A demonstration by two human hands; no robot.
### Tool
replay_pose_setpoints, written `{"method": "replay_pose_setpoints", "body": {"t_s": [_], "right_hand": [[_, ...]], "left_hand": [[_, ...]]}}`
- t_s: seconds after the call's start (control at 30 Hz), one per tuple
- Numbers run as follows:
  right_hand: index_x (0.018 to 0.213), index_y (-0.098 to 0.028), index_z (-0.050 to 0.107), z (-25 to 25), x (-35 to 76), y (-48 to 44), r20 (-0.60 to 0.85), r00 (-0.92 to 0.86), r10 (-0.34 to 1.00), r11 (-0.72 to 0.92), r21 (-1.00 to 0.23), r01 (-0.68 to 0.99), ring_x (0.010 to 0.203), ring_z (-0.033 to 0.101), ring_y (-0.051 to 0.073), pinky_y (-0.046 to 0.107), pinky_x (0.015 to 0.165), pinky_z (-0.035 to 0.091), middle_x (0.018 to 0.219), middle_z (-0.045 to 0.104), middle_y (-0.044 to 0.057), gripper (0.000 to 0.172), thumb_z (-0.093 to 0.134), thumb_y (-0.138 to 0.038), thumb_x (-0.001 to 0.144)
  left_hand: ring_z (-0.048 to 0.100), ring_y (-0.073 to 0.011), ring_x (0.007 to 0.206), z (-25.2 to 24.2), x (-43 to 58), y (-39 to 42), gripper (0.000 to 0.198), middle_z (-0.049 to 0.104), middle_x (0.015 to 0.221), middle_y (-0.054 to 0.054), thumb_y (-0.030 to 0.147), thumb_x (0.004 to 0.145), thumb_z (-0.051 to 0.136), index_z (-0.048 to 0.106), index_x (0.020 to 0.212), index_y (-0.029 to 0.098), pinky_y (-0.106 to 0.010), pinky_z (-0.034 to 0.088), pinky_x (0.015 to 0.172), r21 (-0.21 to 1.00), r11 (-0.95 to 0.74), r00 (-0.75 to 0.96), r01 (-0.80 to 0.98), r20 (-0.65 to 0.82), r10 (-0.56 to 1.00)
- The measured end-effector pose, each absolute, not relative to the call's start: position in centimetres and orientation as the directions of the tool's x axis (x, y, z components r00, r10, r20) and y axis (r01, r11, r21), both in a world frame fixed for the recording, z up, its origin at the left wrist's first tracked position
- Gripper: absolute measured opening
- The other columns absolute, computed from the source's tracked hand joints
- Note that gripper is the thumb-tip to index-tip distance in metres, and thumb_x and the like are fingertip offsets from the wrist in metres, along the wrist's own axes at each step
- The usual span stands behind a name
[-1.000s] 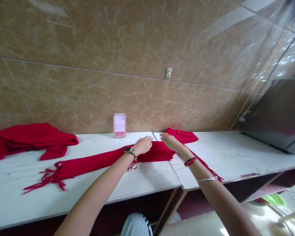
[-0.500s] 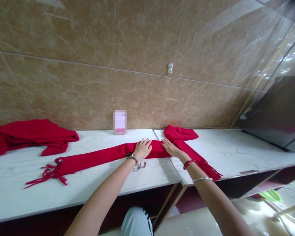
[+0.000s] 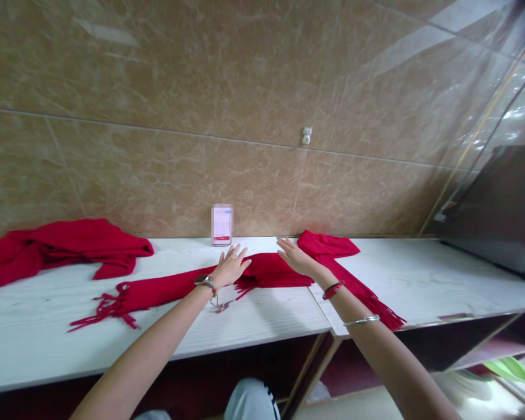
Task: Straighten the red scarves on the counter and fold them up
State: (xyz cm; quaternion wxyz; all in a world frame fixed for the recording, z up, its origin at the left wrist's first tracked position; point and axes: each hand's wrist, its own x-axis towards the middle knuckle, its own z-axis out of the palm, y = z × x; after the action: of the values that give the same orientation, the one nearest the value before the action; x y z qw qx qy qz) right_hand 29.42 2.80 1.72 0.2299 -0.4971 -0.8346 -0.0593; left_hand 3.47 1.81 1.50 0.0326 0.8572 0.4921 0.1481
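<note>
A long red scarf (image 3: 166,293) lies lengthwise on the white counter, with loose fringe at its left end. Its right part is a thicker folded stack (image 3: 277,271), and a second bit of fringe pokes out at the stack's lower left. My left hand (image 3: 231,267) is over the scarf at the stack's left edge, fingers spread. Above the stack's right side is my right hand (image 3: 298,259), fingers extended and grasping nothing. Whether either palm touches the cloth I cannot tell. Another red scarf (image 3: 354,286), bent over with fringe near the counter's front edge, lies just right.
A crumpled red cloth (image 3: 70,248) lies at the counter's left. A phone (image 3: 222,224) with a blurred screen leans on the tiled wall. A small white cat figure (image 3: 307,135) is on the wall. At right stands a dark grey box-like object (image 3: 499,216).
My left hand has slid left and my right hand has lifted a little. The scarf's right part now looks thicker and layered, with fringe showing beside my left hand. The view has shifted slightly.
</note>
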Motion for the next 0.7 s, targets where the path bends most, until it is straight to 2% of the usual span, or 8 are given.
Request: {"method": "replay_pose_setpoints", "body": {"t_s": [0.17, 0.3, 0.57, 0.7], "right_hand": [[0.13, -0.019, 0.042, -1.0, 25.4, 2.5, 0.38, -0.427, 0.821, 0.471, -0.028, 0.882, 0.128, 0.031, 0.029, 0.054, 0.098, 0.032, 0.134, 0.044, 0.014, 0.043, 0.032, -0.037, 0.092], [0.132, -0.022, 0.04, -3.1, 26.0, 2.4, 0.376, -0.449, 0.81, 0.478, 0.02, 0.878, 0.126, 0.036, 0.027, 0.052, 0.097, 0.034, 0.134, 0.045, 0.012, 0.042, 0.03, -0.035, 0.093], [0.129, -0.017, 0.044, -1.7, 26.6, 2.0, 0.28, -0.54, 0.793, 0.539, 0.09, 0.838, 0.125, 0.037, 0.026, 0.052, 0.097, 0.035, 0.134, 0.044, 0.013, 0.04, 0.03, -0.026, 0.092], [0.126, -0.016, 0.048, 1.0, 22.9, 1.2, 0.373, -0.51, 0.775, 0.529, 0.059, 0.846, 0.127, 0.033, 0.027, 0.054, 0.101, 0.028, 0.133, 0.045, 0.015, 0.042, 0.031, -0.034, 0.092]], "left_hand": [[0.017, -0.0306, 0.133, -1.8, -2.5, 0.5, 0.051, 0.022, 0.145, -0.015, 0.043, 0.091, 0.028, 0.028, 0.137, 0.02, -0.052, 0.024, 0.101, 0.085, -0.485, 0.469, 0.87, 0.162, 0.868], [0.025, -0.0256, 0.131, -2.4, -6.1, -0.3, 0.045, 0.03, 0.143, -0.009, 0.04, 0.091, 0.03, 0.033, 0.135, 0.027, -0.049, 0.024, 0.102, 0.007, -0.557, 0.548, 0.831, 0.167, 0.82], [0.026, -0.0228, 0.131, -1.7, -10.0, -0.9, 0.045, 0.031, 0.143, -0.007, 0.041, 0.093, 0.028, 0.034, 0.135, 0.026, -0.046, 0.023, 0.104, 0.03, -0.574, 0.566, 0.818, 0.138, 0.813], [0.024, -0.0211, 0.132, -1.3, -11.1, -1.5, 0.049, 0.031, 0.143, -0.007, 0.047, 0.092, 0.027, 0.035, 0.135, 0.024, -0.044, 0.02, 0.106, 0.032, -0.569, 0.555, 0.822, 0.177, 0.812]]}}
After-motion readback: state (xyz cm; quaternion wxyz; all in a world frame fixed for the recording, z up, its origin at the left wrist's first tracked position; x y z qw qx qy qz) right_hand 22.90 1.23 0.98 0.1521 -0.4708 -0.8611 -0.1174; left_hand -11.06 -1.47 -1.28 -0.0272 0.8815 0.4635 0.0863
